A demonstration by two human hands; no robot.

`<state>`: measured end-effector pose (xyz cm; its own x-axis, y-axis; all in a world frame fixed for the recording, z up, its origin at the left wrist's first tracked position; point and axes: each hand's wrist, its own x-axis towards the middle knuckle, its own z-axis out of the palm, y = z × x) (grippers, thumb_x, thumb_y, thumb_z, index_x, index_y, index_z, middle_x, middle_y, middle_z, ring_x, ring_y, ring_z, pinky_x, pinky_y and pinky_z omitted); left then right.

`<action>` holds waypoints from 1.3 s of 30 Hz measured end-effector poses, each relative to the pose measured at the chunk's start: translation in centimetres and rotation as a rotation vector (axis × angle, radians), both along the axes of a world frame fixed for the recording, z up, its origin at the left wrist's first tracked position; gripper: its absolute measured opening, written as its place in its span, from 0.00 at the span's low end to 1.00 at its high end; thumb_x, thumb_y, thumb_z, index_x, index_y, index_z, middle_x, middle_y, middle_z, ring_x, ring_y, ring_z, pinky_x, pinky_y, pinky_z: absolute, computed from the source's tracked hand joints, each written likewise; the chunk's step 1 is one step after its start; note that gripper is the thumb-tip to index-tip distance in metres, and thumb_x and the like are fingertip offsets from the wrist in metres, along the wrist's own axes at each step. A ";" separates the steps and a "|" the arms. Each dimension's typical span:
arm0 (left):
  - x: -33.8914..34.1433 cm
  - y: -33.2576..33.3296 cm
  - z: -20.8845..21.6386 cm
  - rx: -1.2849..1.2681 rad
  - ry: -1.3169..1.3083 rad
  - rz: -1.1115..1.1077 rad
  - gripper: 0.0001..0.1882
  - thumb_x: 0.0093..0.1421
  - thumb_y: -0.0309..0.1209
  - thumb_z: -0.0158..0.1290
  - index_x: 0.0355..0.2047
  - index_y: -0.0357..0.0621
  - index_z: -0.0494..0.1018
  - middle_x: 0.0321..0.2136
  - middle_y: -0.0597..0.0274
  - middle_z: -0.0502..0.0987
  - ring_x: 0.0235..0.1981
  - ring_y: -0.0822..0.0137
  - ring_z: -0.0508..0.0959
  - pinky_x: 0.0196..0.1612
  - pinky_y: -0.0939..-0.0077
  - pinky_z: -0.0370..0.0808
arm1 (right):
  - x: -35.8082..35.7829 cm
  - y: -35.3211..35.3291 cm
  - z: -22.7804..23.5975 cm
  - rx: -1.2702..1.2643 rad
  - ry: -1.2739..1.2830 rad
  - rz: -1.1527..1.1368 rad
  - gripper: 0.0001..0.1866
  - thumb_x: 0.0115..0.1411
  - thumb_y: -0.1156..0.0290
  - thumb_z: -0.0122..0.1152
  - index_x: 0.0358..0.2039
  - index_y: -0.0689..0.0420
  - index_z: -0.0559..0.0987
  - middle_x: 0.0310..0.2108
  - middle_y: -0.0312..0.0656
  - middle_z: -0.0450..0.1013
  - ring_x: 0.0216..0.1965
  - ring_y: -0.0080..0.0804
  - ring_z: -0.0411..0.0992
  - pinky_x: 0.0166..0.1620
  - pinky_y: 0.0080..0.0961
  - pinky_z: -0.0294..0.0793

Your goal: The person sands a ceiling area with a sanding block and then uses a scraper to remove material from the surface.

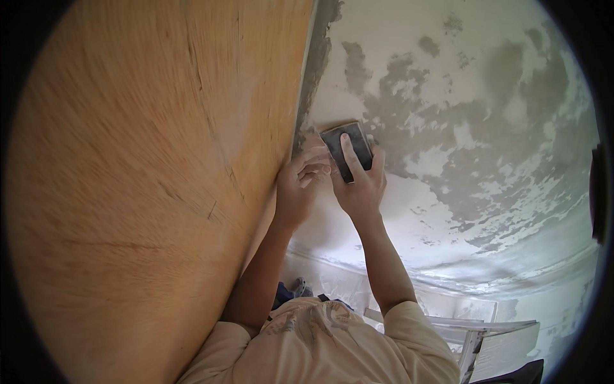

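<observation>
My right hand (pixel 363 176) is closed around a dark, rectangular sanding block (pixel 339 137), its index finger stretched along the block's back. The block lies against the patchy white-and-grey plastered wall (pixel 409 192); its working face is hidden. Just left of it, my left hand (pixel 300 179) is raised beside the edge of an orange-brown wooden panel (pixel 160 160). Its fingers are loosely bent and apart, with pale dust on them, and I see nothing held in them. The fingertips come close to the block's left side; whether they touch it or the wall I cannot tell.
The wooden panel fills the left side and meets the wall along a grey, rough strip (pixel 313 77). Low on the right stands a pale frame (pixel 473 336), like a trestle or ladder. A dark object (pixel 598 192) sits at the far right rim. My shod foot (pixel 299 287) shows below.
</observation>
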<state>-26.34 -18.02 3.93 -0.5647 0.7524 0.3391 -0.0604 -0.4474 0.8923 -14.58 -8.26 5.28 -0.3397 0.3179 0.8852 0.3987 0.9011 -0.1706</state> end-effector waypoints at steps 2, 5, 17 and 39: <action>-0.7 0.5 -0.9 -0.043 0.019 -0.029 0.15 0.71 0.24 0.59 0.56 0.33 0.79 0.49 0.56 0.84 0.52 0.66 0.83 0.61 0.72 0.77 | 0.1 0.7 -1.8 0.063 -0.009 0.002 0.34 0.56 0.64 0.80 0.65 0.46 0.82 0.51 0.56 0.72 0.43 0.51 0.81 0.37 0.40 0.85; -0.5 0.3 -1.2 -0.130 0.006 -0.018 0.14 0.72 0.26 0.60 0.55 0.34 0.79 0.50 0.58 0.84 0.51 0.69 0.83 0.57 0.73 0.77 | 0.2 0.3 -3.0 -0.019 0.056 0.060 0.36 0.56 0.63 0.80 0.66 0.45 0.81 0.52 0.57 0.73 0.40 0.51 0.82 0.35 0.39 0.85; -0.6 0.6 -1.3 0.022 -0.007 -0.133 0.22 0.79 0.37 0.52 0.67 0.37 0.73 0.59 0.55 0.80 0.60 0.64 0.77 0.65 0.61 0.72 | 1.2 -0.6 -3.6 -0.161 -0.019 -0.016 0.37 0.57 0.57 0.78 0.68 0.44 0.80 0.57 0.57 0.75 0.38 0.48 0.83 0.35 0.39 0.85; -0.7 0.2 -0.2 -0.014 -0.050 -0.004 0.23 0.79 0.29 0.49 0.68 0.26 0.68 0.65 0.40 0.76 0.67 0.55 0.76 0.70 0.61 0.72 | -0.1 1.3 -0.3 0.139 -0.018 -0.095 0.28 0.61 0.58 0.77 0.63 0.40 0.84 0.56 0.59 0.73 0.51 0.57 0.78 0.44 0.41 0.85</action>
